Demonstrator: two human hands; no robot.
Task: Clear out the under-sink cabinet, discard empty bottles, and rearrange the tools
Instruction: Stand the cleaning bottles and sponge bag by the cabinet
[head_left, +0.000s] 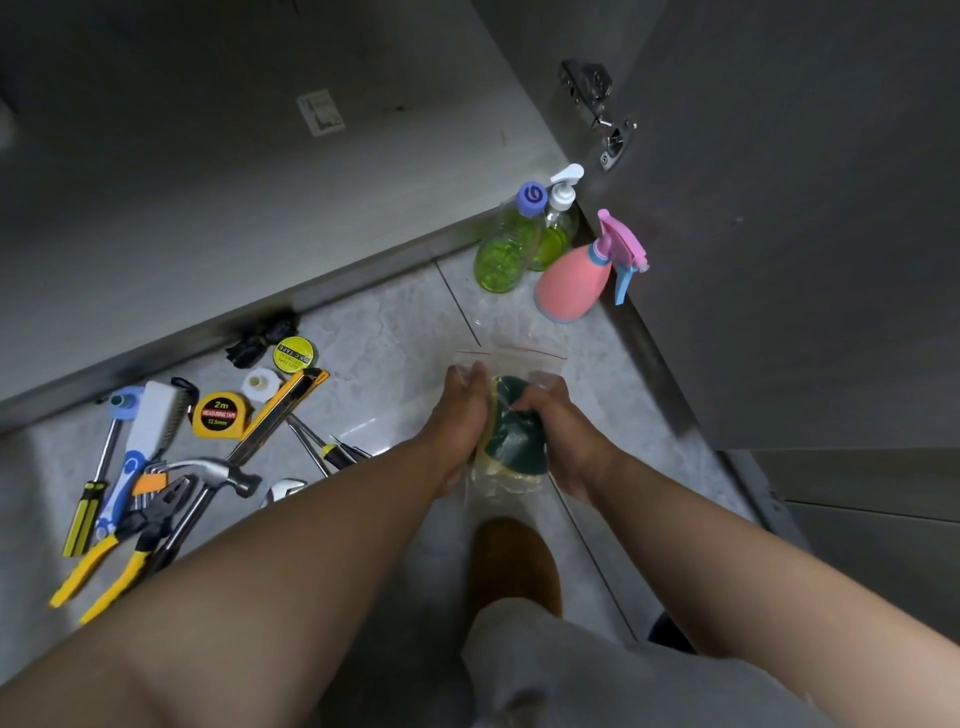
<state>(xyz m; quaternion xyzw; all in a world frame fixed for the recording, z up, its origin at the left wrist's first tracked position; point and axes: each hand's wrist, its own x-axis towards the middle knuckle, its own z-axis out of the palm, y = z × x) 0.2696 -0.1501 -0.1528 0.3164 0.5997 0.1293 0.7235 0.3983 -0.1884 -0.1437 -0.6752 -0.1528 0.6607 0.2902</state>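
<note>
Our hands: at centre, our left hand (462, 415) grips the left side of a clear zip bag (511, 415); our right hand (558, 436) closes on a green-and-yellow scouring sponge (514, 431) inside it, probably packing sponges together.
Our foot: at 6 o'clock, a brown slipper (514, 564) on the tiled floor (395, 332).
Tools: at 9 o'clock, heaped on the floor: yellow-handled pliers (111, 564), a claw hammer (218, 478), screwdrivers, a utility knife (283, 413), a tape measure (218, 413), a tape roll (295, 354). Likely taken out for sorting.
Bottles: at 1 o'clock, a green bottle (506, 249), a pump dispenser (558, 223) and a pink spray bottle (576, 275) stand grouped by the open cabinet door (805, 208).
Cabinet: at 11 o'clock, its floor (208, 182) looks bare.
</note>
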